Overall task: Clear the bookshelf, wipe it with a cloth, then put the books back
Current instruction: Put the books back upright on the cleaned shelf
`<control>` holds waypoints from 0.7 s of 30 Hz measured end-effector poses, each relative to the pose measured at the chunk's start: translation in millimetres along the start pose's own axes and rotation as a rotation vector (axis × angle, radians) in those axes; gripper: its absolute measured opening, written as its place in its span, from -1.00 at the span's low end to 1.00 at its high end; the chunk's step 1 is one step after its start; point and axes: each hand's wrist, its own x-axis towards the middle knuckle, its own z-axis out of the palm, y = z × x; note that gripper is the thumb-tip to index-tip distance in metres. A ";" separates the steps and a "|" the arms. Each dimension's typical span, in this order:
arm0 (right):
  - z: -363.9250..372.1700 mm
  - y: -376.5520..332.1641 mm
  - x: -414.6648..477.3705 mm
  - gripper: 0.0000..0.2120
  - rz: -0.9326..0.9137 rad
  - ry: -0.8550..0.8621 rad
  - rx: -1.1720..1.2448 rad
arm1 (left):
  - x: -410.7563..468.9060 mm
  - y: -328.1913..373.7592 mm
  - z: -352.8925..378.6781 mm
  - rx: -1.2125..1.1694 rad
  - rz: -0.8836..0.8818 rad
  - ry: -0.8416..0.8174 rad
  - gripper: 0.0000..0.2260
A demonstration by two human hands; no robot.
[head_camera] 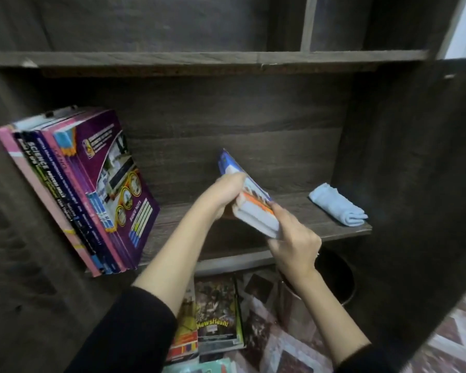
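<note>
My left hand (228, 189) and right hand (293, 239) both grip a small stack of books (254, 211), tilted over the shelf (189, 219), long side running front to back; the leaning row (92, 195) it probably joins stands leftward, nearer my left hand.

"SCIENCE" runs down a black spine (39, 155) — "NewsFlash!" fronts a floor book (213, 324).

Open shelf board (189, 219) lies between leaning books (92, 189) left and folded cloth (336, 205) right.
</note>
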 end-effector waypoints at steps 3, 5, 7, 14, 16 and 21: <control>-2.9 -10.6 12.1 -0.58 0.301 0.016 0.124 | -8.2 33.1 1.4 0.171 0.030 -0.052 -0.45; -6.4 -16.1 15.9 -0.63 0.617 -0.029 0.242 | -15.5 40.7 3.8 0.222 0.060 -0.133 -0.45; -8.2 -14.9 14.1 -0.63 0.896 -0.047 0.380 | -17.0 30.3 4.5 0.151 0.050 -0.174 -0.53; 2.3 4.6 -5.7 -0.74 1.506 0.243 0.829 | -1.0 -89.7 21.0 0.238 -0.271 -0.138 -0.56; 6.6 8.8 -12.0 -0.76 1.599 0.286 0.862 | -0.2 -107.6 33.4 0.118 -0.291 -0.127 -0.56; 19.6 10.9 -30.5 -0.67 1.877 0.436 0.916 | 10.6 -121.1 64.6 0.211 -0.179 0.105 -0.60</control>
